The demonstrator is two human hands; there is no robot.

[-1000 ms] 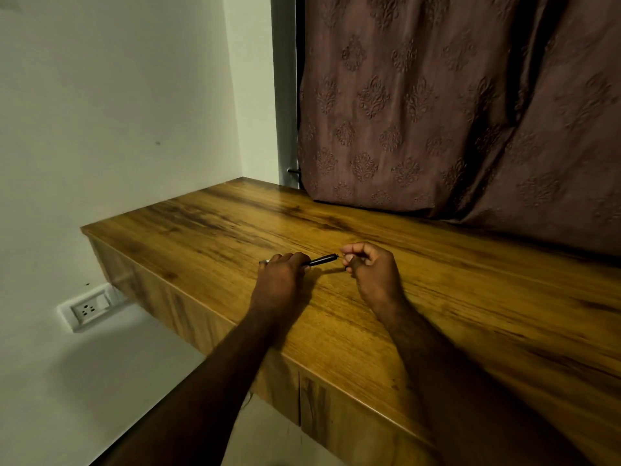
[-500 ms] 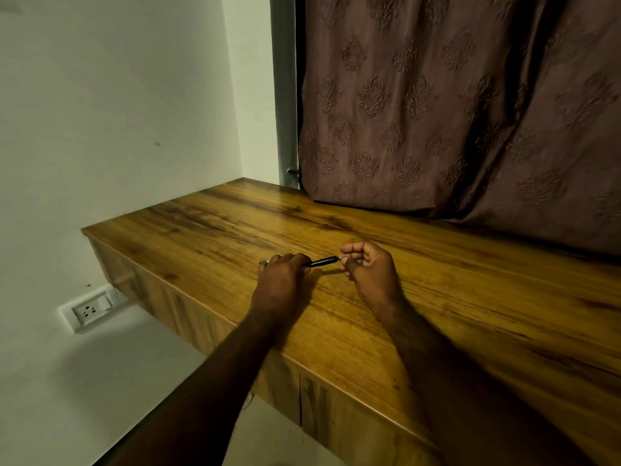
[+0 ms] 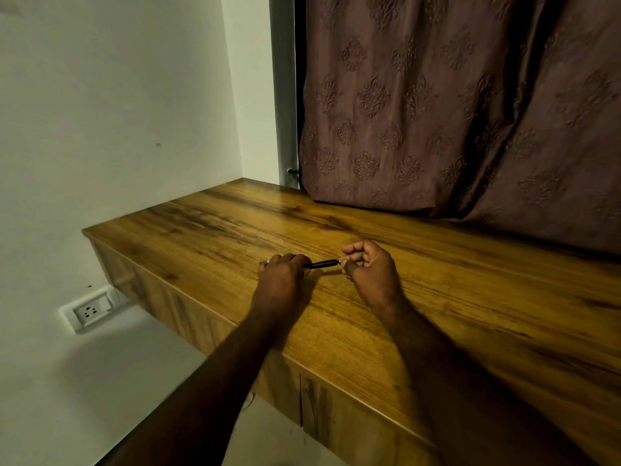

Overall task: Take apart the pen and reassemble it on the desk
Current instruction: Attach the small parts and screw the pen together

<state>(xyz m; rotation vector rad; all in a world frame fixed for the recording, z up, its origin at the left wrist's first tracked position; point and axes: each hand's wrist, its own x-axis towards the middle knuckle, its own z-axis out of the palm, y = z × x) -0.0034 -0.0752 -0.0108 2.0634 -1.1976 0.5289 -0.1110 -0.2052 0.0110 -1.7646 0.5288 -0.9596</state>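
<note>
A thin black pen [image 3: 322, 264] lies level just above the wooden desk [image 3: 437, 297], spanning the gap between my hands. My left hand [image 3: 280, 277] grips its left part, and a silvery end pokes out past the knuckles at the far left. My right hand [image 3: 368, 267] has its fingers curled and pinches the pen's right tip between thumb and fingertips. Most of the pen is hidden inside the two hands.
A brown patterned curtain [image 3: 453, 112] hangs over the back edge of the desk. A white wall stands to the left, with a wall socket [image 3: 90, 309] below the desk's left end. The desk's front edge runs diagonally under my forearms.
My right hand has shifted slightly at the pen's right tip. The left hand and the pen have stayed in place.
</note>
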